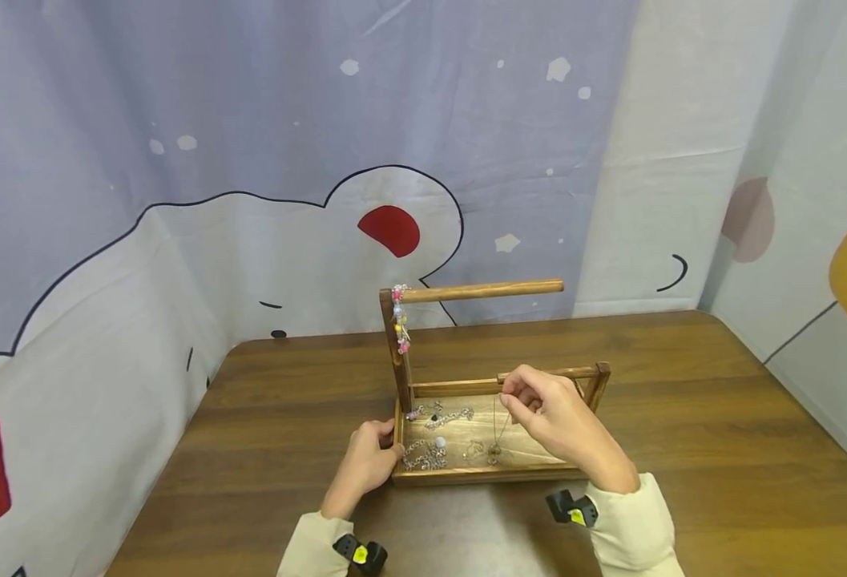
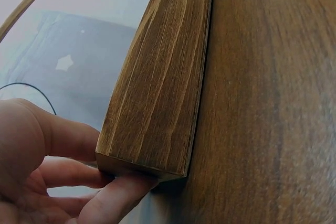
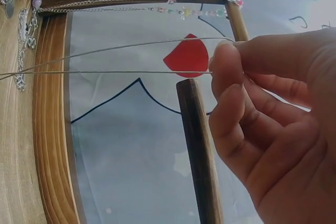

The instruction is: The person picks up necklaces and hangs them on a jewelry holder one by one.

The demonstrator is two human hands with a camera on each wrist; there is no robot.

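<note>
Now the right hand (image 1: 549, 409) has fingers pinching a thin chain (image 3: 131, 72); the left hand (image 1: 365, 458) grips the tray (image 1: 473, 476) at eight o'clock.

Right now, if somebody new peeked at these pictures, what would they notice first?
Probably the necklace with pink, yellow and clear beads, hanging on the upper round wooden bar beside its post. Then the thin metal-looking chain pinched by the right hand over the shallow brown wooden tray. Behind, a bold red shape stands out on the patterned cloth.
</note>
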